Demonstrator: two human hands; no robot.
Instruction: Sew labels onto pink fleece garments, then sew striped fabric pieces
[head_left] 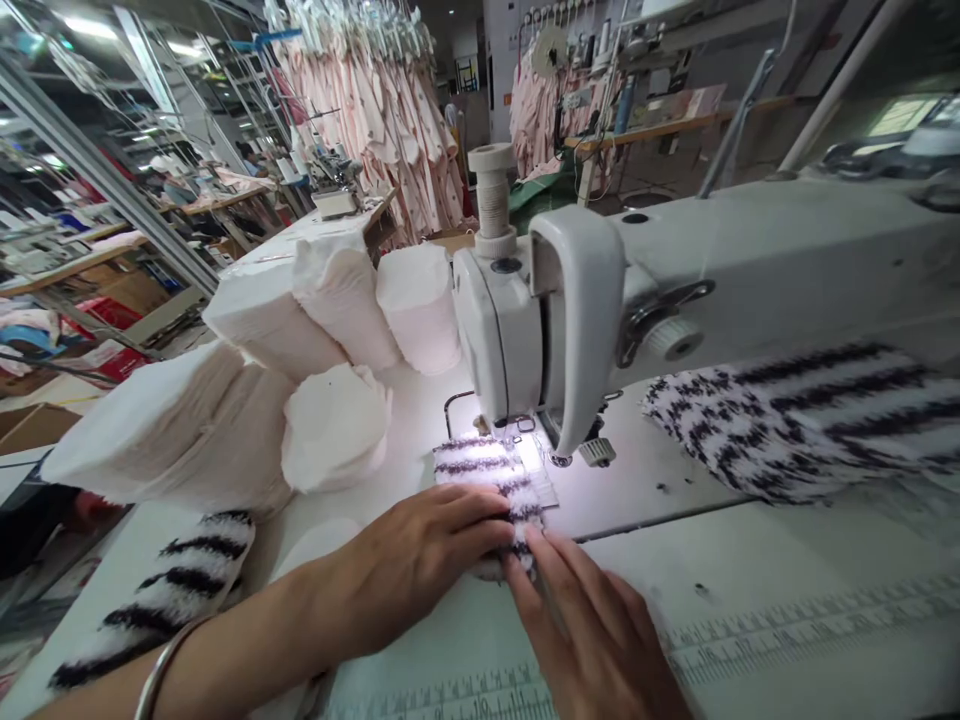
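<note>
A striped fluffy fabric piece (480, 462), white with dark bands, lies under the lit needle area of a white sewing machine (592, 320). My left hand (420, 560) rests on the fabric's left side, its fingers stretched out and pressing down. My right hand (589, 620) touches the near right edge with extended fingertips. Both hands are open, and their fingers cover the near part of the piece. The needle itself is too small to make out.
Stacks of white padded pieces (337, 425) stand on the left. A black-and-white striped piece (161, 590) lies beside my left forearm. More striped fabric (810, 415) is piled under the machine arm. A ruler scale (810, 610) runs along the front. Pink garments (397, 130) hang behind.
</note>
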